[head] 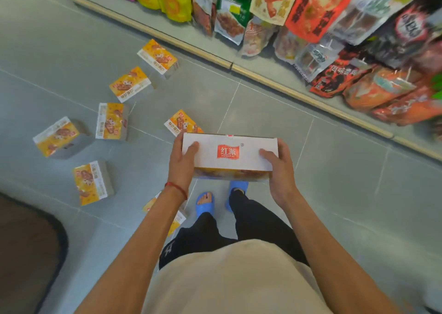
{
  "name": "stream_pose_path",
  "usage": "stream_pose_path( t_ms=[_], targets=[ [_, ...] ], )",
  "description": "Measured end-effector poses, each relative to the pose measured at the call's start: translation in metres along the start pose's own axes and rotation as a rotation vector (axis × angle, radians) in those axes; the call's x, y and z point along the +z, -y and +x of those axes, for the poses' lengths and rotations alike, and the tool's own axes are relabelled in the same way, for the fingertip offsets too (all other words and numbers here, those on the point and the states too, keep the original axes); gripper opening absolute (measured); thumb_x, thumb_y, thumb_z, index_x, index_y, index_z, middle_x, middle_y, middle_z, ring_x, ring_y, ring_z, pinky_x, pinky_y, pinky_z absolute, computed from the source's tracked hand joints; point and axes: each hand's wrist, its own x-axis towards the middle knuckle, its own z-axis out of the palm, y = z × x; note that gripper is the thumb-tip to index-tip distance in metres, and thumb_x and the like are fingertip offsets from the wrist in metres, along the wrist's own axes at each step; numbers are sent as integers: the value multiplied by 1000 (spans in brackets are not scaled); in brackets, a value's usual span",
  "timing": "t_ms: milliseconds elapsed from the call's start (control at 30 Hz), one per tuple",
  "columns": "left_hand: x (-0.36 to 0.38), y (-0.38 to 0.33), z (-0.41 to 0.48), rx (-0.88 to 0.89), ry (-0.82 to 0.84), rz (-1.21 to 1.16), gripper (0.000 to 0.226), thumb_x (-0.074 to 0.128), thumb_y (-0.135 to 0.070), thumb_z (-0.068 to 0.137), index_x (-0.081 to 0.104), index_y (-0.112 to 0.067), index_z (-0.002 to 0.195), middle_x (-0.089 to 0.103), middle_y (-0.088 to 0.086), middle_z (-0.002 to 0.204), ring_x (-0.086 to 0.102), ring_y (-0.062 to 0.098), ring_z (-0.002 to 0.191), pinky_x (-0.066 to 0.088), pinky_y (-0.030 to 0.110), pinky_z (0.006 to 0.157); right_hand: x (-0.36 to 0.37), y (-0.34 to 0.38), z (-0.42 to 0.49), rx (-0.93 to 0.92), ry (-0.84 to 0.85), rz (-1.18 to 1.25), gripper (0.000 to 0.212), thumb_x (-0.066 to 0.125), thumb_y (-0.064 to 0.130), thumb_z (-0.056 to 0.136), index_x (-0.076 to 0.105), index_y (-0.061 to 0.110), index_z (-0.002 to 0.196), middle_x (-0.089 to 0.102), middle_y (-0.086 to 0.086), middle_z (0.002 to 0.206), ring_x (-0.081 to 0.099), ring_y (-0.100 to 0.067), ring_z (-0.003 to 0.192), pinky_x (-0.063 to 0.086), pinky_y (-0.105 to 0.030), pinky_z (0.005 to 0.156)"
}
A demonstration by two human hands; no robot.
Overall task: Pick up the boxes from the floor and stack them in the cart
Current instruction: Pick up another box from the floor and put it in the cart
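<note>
Left hand (183, 160) and right hand (278, 167) grip the ends of one white box (229, 152), held above the grey floor (263, 127); seven more boxes (130, 84) lie scattered there.

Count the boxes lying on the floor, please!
7 boxes: five scattered at left, one behind the held box, one partly under the left forearm; others may be hidden.

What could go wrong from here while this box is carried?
1. Tripping: a floor box lies right beside the left foot, partly hidden by the forearm.
2. The held box hides part of another box just ahead.
3. The left grip and right grip hold only its ends; a tilt could let it slip.
</note>
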Motion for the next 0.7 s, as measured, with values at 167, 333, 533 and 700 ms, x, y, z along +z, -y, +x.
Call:
stream_pose_path(
  t_ms=[167,333,533,700],
  targets=[
    [26,-8,-12,10,178,73,31,54,-19,101,53,-29,131,59,-4,130,58,15,113,48,15,78,-36,-14,-45,-11,-194,137,49,70,21,85,53,16,130,65,-2,121,65,-20,110,54,-24,74],
    [87,-14,-39,112,369,214,26,55,-15,100,57,-28,122,62,-5,115,57,11,100,47,22,82,-88,-43,-81,8,-391,244,32,65,17,97,55,32,124,68,1,120,66,-22,114,57,-43,91],
    [188,-1,-96,183,613,409,26,56,-17,98,58,-21,124,63,1,119,57,14,102,46,26,84,-176,-74,-128,-1,-614,413,31,63,22,100,53,34,127,65,4,122,65,-19,114,60,-37,87],
    [288,23,-165,246,767,524,28,56,-17,100,56,-19,128,61,4,125,56,14,105,46,23,83,-274,-92,-164,-24,-758,529,30,60,18,103,51,26,130,64,3,120,64,-12,103,55,-17,69]
  ],
)
